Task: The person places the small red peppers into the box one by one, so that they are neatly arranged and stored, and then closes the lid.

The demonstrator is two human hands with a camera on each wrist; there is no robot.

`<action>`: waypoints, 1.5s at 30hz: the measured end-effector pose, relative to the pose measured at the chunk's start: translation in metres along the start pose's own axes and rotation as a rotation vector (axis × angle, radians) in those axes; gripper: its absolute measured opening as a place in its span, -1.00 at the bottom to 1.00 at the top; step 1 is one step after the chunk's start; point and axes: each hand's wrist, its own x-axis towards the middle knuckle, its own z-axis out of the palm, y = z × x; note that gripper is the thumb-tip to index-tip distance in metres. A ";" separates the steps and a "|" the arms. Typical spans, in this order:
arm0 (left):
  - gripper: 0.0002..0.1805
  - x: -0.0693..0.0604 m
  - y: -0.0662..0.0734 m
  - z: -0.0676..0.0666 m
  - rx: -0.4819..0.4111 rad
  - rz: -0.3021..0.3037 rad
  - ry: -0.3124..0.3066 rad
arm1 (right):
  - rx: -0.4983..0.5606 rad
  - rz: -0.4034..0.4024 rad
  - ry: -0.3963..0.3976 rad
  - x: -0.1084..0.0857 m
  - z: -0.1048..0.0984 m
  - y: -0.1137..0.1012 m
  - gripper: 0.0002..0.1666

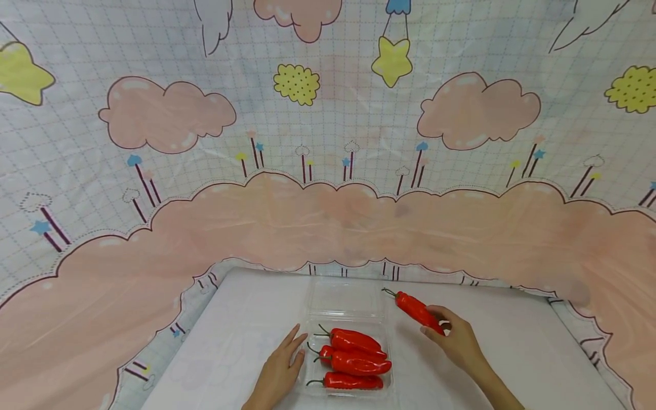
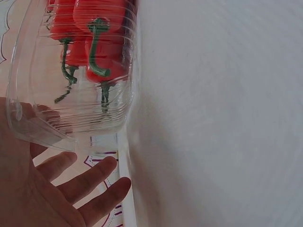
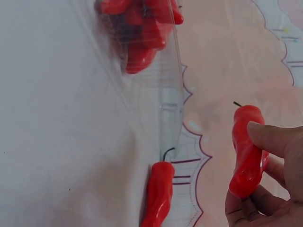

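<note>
A clear plastic clamshell box [image 1: 380,327] sits on the white table with its lid [image 1: 345,299] folded back. Several red chili peppers [image 1: 359,363] with green stems lie inside it. Beside the box's left edge is my left hand [image 1: 277,367], its fingers extended; whether they touch the plastic is unclear. My right hand [image 1: 458,340] pinches a red chili pepper [image 3: 247,151] between thumb and fingers, right of the box. Another chili pepper [image 3: 160,194] rests on the table in the right wrist view; in the head view I cannot separate it from the held one.
The white table [image 1: 230,319] reaches to both sides of the box. Behind it hangs a patterned cloth [image 1: 328,222] with clouds and stars, which also drapes around the table's sides.
</note>
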 end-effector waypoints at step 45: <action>-0.59 0.002 -0.002 0.003 -0.002 0.003 -0.001 | 0.164 -0.022 -0.111 -0.017 0.048 -0.040 -0.51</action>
